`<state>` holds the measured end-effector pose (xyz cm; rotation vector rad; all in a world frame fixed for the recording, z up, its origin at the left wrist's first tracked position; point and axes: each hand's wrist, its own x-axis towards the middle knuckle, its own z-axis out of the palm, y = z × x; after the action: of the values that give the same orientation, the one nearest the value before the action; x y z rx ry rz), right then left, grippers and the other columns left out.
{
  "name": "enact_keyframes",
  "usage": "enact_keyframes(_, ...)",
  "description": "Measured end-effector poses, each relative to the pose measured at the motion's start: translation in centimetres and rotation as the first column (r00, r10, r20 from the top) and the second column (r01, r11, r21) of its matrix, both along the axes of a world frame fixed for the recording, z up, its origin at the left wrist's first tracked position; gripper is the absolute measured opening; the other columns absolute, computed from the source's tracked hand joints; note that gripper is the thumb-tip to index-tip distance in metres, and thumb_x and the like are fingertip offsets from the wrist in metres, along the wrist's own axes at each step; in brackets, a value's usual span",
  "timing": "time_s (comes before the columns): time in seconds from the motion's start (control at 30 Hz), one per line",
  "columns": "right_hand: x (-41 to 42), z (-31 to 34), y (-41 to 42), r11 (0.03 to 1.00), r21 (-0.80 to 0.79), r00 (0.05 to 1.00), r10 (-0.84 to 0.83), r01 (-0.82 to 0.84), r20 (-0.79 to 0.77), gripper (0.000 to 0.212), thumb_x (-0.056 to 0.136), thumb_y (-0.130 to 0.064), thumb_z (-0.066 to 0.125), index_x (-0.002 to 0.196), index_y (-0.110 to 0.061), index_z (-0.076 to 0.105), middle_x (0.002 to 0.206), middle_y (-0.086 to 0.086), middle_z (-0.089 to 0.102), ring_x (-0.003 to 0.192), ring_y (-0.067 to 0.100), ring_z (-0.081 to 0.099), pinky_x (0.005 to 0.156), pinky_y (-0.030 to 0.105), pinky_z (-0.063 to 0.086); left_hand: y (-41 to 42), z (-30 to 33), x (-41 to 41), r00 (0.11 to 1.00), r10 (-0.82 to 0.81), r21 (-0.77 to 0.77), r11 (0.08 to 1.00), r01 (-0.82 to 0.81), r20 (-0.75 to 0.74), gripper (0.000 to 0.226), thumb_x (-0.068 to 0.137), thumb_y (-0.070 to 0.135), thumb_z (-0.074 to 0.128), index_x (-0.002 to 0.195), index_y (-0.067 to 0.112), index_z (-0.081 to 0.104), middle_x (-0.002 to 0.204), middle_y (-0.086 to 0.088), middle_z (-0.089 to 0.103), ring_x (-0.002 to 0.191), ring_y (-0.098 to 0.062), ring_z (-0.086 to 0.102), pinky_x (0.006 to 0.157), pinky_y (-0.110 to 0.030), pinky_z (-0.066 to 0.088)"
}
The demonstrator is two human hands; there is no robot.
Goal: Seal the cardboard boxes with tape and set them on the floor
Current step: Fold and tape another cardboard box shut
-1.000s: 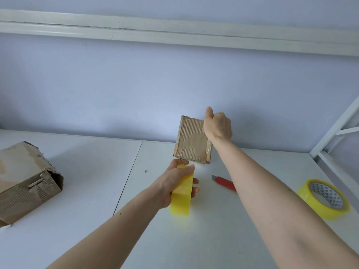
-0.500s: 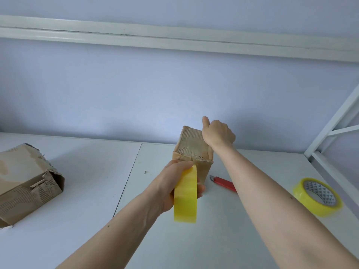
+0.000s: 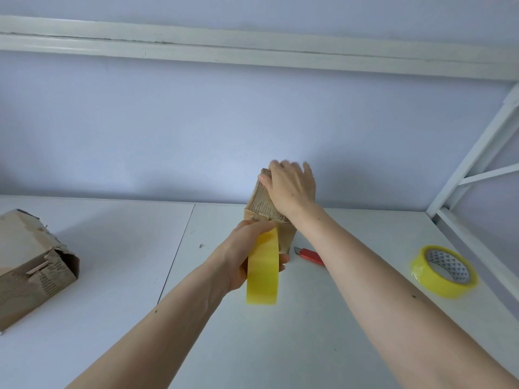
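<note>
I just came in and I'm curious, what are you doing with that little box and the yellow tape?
A person is taping a small cardboard box shut on the white table. The right hand presses flat on top of it, while the left hand grips a yellow tape roll against its front. A bigger torn box, a red cutter and a spare roll lie nearby.

Knife [image 3: 310, 255] just beside box [image 3: 259, 202]; bare table [image 3: 323, 318] nearer.

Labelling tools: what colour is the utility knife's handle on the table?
Red, with a grey blade tip; utility knife, head view, right of the small box.
</note>
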<state>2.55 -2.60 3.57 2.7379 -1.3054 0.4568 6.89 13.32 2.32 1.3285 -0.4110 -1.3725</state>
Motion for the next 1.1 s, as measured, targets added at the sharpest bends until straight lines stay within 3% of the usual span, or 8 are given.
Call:
enact_keyframes(0.07, 0.5, -0.5, 0.1, 0.992, 0.12, 0.999, 0.03, -0.033, 0.02, 0.05, 0.109, -0.042, 0.02, 0.129, -0.011, 0.053, 0.133, 0.008, 0.059, 0.126, 0.027, 0.051, 0.119, 0.046, 0.021, -0.4, 0.0, 0.1, 1.0, 0.007, -0.002, 1.0, -0.007, -0.025, 0.039, 0.1, 0.02, 0.055, 0.135, 0.004, 0.05, 0.096, -0.021, 0.067, 0.06, -0.029, 0.071, 0.055, -0.036, 0.06)
enact_keyframes(0.23, 0.1, -1.1, -0.6, 0.915, 0.403, 0.999, 0.012, 0.007, -0.045, 0.076, 0.102, -0.06, 0.009, 0.16, -0.012, 0.002, 0.168, 0.005, -0.002, 0.155, 0.017, -0.005, 0.125, 0.045, -0.004, -1.1, -0.4, 0.5, 0.999, -0.036, -0.007, 0.999, 0.036, -0.037, 0.03, 0.099, 0.02, 0.055, 0.123, 0.002, 0.059, 0.083, -0.016, 0.07, 0.062, -0.025, 0.071, 0.058, -0.034, 0.06)
enact_keyframes(0.53, 0.4, -0.9, -0.8, 0.901, 0.434, 0.998, 0.003, 0.023, -0.059, 0.076, 0.102, -0.061, 0.01, 0.16, -0.013, -0.001, 0.168, 0.003, -0.004, 0.155, 0.017, -0.006, 0.125, 0.045, -0.004, -0.4, -3.5, 0.5, 0.984, -0.046, -0.093, 0.994, 0.063, 0.174, 0.016, 0.102, 0.03, 0.058, 0.117, 0.032, 0.052, 0.101, -0.021, 0.063, 0.071, -0.039, 0.071, 0.066, -0.043, 0.058)
enact_keyframes(0.63, 0.3, -0.1, -0.6, 0.882, 0.47, 0.997, 0.005, -0.039, 0.072, 0.073, 0.103, -0.057, 0.017, 0.16, -0.013, 0.006, 0.168, 0.007, 0.01, 0.154, 0.023, 0.006, 0.124, 0.046, 0.003, -0.6, -3.4, 0.7, 0.985, -0.066, -0.114, 0.99, 0.085, 0.159, 0.019, 0.104, 0.029, 0.055, 0.122, 0.036, 0.051, 0.1, -0.023, 0.064, 0.069, -0.037, 0.069, 0.071, -0.045, 0.058)
enact_keyframes(0.73, -1.1, 0.5, -0.7, 0.815, 0.527, 0.866, -0.065, -0.24, 0.496, 0.06, 0.104, -0.049, 0.035, 0.153, -0.015, 0.03, 0.157, 0.006, 0.039, 0.144, 0.026, 0.035, 0.115, 0.038, 0.026, -0.4, -3.8, 0.9, 0.985, -0.065, -0.125, 0.988, 0.086, 0.158, 0.018, 0.104, 0.031, 0.055, 0.12, 0.037, 0.05, 0.099, -0.023, 0.063, 0.067, -0.035, 0.067, 0.072, -0.046, 0.058)
enact_keyframes(0.87, -5.9, -2.2, -1.1, 0.964, 0.247, 0.665, -0.117, -0.104, 0.737, 0.022, 0.101, -0.026, 0.053, 0.114, -0.012, 0.063, 0.116, 0.002, 0.068, 0.11, 0.022, 0.062, 0.086, 0.028, 0.043, -0.3, -4.2, 1.1, 0.986, -0.066, -0.147, 0.985, 0.089, 0.151, 0.019, 0.104, 0.031, 0.054, 0.122, 0.037, 0.05, 0.101, -0.023, 0.063, 0.069, -0.036, 0.067, 0.072, -0.046, 0.057)
enact_keyframes(0.97, -9.7, -6.9, -1.2, 0.95, 0.307, 0.85, -0.204, 0.053, 0.486, 0.018, 0.096, -0.031, 0.058, 0.097, -0.017, 0.069, 0.099, -0.001, 0.068, 0.101, 0.025, 0.061, 0.073, 0.031, 0.042, -0.4, -4.2, 1.2, 0.984, -0.07, -0.16, 0.982, 0.096, 0.165, 0.022, 0.105, 0.031, 0.053, 0.126, 0.036, 0.049, 0.104, -0.023, 0.065, 0.07, -0.032, 0.069, 0.07, -0.043, 0.06)
enact_keyframes(1.1, -12.6, -11.6, -0.8, 0.9, 0.41, 0.988, -0.152, 0.146, -0.018, 0.043, 0.092, -0.054, 0.061, 0.12, -0.023, 0.069, 0.119, 0.002, 0.059, 0.118, 0.024, 0.053, 0.089, 0.038, 0.048, -0.5, -4.4, 1.2, 0.983, -0.076, -0.147, 0.984, 0.101, 0.165, 0.032, 0.103, 0.016, 0.053, 0.128, 0.036, 0.049, 0.108, -0.025, 0.065, 0.07, -0.031, 0.07, 0.068, -0.041, 0.06)
